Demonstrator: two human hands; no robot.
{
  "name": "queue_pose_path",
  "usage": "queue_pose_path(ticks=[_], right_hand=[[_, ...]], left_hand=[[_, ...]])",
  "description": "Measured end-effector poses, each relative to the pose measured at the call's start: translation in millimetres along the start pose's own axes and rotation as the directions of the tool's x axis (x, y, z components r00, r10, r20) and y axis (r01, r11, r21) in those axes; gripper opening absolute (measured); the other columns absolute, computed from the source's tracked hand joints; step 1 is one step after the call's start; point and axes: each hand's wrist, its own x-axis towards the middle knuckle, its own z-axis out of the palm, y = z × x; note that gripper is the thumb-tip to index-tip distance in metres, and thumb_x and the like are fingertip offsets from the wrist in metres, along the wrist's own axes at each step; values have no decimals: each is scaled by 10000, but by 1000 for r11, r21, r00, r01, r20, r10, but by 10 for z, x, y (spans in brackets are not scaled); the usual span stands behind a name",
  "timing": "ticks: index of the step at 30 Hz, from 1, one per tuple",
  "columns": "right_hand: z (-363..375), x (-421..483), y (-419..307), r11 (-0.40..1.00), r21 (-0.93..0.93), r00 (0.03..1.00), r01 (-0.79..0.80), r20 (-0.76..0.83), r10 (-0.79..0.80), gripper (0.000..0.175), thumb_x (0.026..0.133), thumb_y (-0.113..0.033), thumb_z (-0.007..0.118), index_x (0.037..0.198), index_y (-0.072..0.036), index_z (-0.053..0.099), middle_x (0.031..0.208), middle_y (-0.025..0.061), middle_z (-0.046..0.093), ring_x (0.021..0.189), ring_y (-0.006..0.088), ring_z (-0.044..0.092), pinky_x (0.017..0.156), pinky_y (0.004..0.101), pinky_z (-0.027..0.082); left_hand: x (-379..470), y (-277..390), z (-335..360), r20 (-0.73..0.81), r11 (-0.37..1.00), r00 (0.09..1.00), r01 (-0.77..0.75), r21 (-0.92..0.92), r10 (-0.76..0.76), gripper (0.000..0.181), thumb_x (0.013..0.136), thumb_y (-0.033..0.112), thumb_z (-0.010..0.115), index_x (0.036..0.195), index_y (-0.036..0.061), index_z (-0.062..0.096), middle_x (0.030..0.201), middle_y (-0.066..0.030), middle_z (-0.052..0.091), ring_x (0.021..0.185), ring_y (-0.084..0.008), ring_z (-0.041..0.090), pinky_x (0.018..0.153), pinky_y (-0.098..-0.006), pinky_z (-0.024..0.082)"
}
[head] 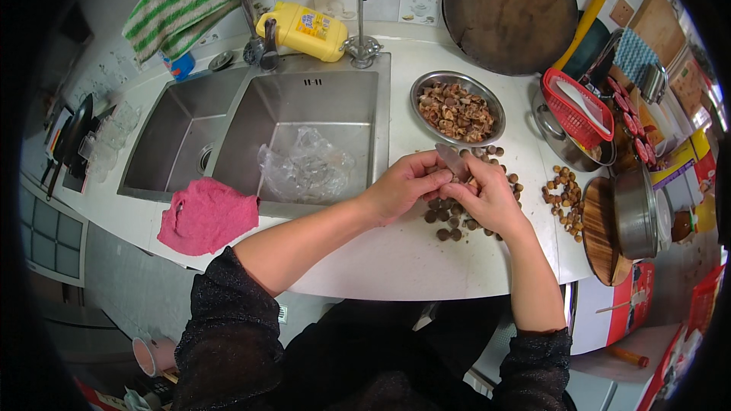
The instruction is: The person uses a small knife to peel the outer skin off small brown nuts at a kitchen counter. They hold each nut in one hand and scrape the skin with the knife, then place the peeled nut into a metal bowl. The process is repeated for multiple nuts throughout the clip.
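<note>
My left hand [408, 185] and my right hand [485, 191] meet over the white counter, just below a steel bowl [437, 77] of brown shells or pieces. A small knife [451, 160] points up and to the left out of my right hand, its handle hidden by the fingers. Between the fingertips of my left hand is a small brown piece, mostly covered; whether it is a nut cannot be told. Small round brown nuts [443, 215] lie around and under both hands. Farther right, a group of lighter yellow-brown nuts [562, 200] rests on the counter.
A double steel sink [384, 125] is at the left, with a clear plastic bag [308, 168] in it. On its front edge lies a pink cloth [208, 216]. A yellow jug [308, 28] is behind. At the right are a red basket [577, 105], a pot [637, 211] and a wooden board [599, 228].
</note>
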Motion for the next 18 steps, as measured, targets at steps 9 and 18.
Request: queue_pose_path(ticks=[9,18], right_hand=[[10,-13,-66,996,83,998,43,35,-46,229,829,-187,671,808,-3,536,639,71,637,536,132,555,518,255,433],[21,-23,-55,996,-51,997,74,-5,-74,312,817,-271,692,776,2,547,592,131,568,516,239,562,499,324,425]], left_hand=[[-43,-5,17,37,995,999,38,-97,-34,182,946,196,535,1084,92,589,962,16,609,838,-53,532,743,-233,427],[-39,-59,91,-60,982,998,24,-186,-36,87,928,149,532,969,106,596,822,38,555,719,-43,451,659,-212,369]])
